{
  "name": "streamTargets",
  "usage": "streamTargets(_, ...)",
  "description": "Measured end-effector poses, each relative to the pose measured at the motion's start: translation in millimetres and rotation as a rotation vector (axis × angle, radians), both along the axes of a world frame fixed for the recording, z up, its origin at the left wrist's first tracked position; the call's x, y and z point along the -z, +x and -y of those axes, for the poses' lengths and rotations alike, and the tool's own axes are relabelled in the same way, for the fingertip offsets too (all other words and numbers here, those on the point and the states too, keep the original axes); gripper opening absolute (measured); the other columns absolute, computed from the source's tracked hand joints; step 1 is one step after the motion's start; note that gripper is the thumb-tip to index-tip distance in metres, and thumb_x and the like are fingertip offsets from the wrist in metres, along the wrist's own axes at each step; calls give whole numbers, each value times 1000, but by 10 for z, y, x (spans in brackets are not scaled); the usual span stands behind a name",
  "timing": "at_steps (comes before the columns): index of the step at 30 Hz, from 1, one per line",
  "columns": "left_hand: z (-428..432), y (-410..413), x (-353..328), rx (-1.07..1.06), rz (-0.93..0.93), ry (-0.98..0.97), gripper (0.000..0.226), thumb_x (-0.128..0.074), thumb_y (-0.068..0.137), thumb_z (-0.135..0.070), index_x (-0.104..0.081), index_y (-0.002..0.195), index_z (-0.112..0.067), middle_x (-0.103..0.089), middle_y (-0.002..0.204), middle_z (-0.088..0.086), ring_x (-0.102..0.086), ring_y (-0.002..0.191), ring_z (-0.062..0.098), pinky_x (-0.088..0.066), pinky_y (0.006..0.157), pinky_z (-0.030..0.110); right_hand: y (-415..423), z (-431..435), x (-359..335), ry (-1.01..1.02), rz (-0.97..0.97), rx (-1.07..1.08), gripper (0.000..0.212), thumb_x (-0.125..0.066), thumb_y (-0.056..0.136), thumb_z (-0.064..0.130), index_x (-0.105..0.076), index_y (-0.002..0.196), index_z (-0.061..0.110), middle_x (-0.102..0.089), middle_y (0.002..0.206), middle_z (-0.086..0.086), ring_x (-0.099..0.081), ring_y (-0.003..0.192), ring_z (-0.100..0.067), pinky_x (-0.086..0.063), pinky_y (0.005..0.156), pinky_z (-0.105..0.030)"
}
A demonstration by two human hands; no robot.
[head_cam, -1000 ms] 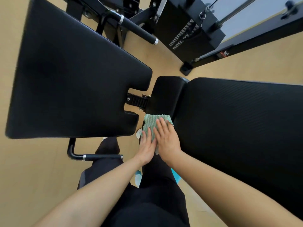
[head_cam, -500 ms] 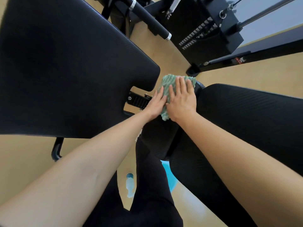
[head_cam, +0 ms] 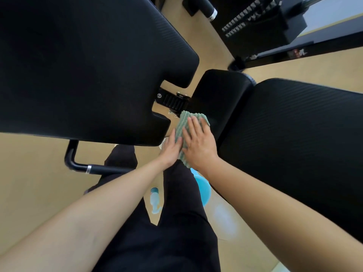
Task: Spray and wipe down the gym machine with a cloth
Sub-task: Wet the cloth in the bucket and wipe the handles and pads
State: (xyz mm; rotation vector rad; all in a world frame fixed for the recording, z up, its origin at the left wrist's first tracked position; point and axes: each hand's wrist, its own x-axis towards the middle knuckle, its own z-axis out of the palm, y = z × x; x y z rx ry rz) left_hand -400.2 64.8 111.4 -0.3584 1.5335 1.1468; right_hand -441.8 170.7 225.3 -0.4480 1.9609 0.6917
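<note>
A green ribbed cloth lies on the near end of the small black middle pad of the gym bench. My right hand presses flat on the cloth with straight fingers. My left hand lies flat beside it, fingers on the cloth's left edge. A large black seat pad is to the left and a long black back pad to the right. A spray bottle lies on the floor between my legs.
A toothed black adjuster bracket joins the pads just beyond the cloth. A black handle bar sticks out below the seat pad. A weight stack machine stands at the top right. A blue object sits under the bench.
Both hands slid the cloth from the far end of the middle pad back to its near end, toward me.
</note>
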Motion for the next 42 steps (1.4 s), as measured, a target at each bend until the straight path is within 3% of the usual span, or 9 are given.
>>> streamTargets(5, -251, -466, 141, -12, -42, 20, 82, -29, 91, -73, -13, 162, -34, -26, 167, 0, -29, 152, 22, -29, 123, 52, -360, -258, -36, 44, -76, 38, 79, -15, 105, 60, 9, 162, 11, 16, 168, -21, 17, 156, -36, 10, 126, -52)
streamTargets(14, -956, -1633, 83, 125, -299, 110, 61, -31, 111, -42, -8, 165, -25, -12, 168, 4, -19, 154, 23, -19, 121, 36, -1128, -857, -135, 125, -241, 185, 82, -14, 105, 58, 7, 161, 2, 9, 167, -28, 6, 157, -40, -2, 128, -50)
streamTargets(19, -1142, -2026, 195, 227, -444, 162, 50, -35, 110, -41, -36, 158, -27, -30, 163, 4, -28, 151, 20, -22, 125, 42, -1489, -1046, -129, 55, -262, 480, 66, -41, 106, 49, -29, 153, 5, -46, 148, -23, -48, 134, -37, -43, 103, -44)
streamTargets(25, -1343, -2217, 120, 366, -448, 103, 58, -24, 102, -59, -56, 141, -31, -50, 147, 8, -44, 138, 28, -30, 118, 44, -1789, -1218, -390, 49, -96, 562, 63, -47, 103, 55, -46, 145, 9, -56, 141, -13, -55, 128, -34, -37, 85, -41)
streamTargets(28, -1439, -2199, -71, 423, -528, 110, 50, -25, 111, -41, -50, 149, -21, -48, 153, 8, -38, 144, 28, -24, 120, 39, -1714, -1249, -543, 89, -84, 519, 63, -44, 105, 54, -44, 147, 8, -54, 145, -13, -53, 132, -34, -41, 93, -43)
streamTargets(32, -1517, -2124, -408, 408, -565, 179, 56, -27, 100, -53, -59, 139, -29, -56, 144, 2, -43, 139, 26, -26, 119, 51, -1654, -1377, -859, 75, -92, 592, 51, -45, 107, 43, -46, 146, 10, -54, 143, -15, -54, 129, -37, -44, 100, -46)
streamTargets(36, -1613, -2004, -749, 511, -644, 267, 44, -29, 109, -31, -67, 130, -23, -57, 141, -1, -40, 140, 22, -9, 121, 66, -1586, -1578, -1206, 47, -147, 630, 34, -50, 106, 27, -54, 136, 13, -59, 133, -15, -60, 118, -37, -44, 86, -43)
streamTargets(40, -1667, -1873, -1058, 538, -662, 281, 46, -22, 113, -29, -49, 150, -22, -44, 158, -2, -17, 155, 29, 2, 122, 65, -1427, -1758, -1623, 41, -205, 750, 33, -43, 108, 37, -58, 129, 17, -61, 129, -13, -60, 116, -35, -41, 83, -41)
streamTargets(42, -1690, -1839, -1269, 473, -641, 330, 45, -25, 112, -36, -49, 149, -23, -49, 154, -2, -28, 151, 28, -1, 122, 64, -1322, -1811, -1814, 47, -245, 763, 33, -40, 108, 39, -57, 130, 19, -62, 128, -12, -60, 115, -35, -39, 82, -40)
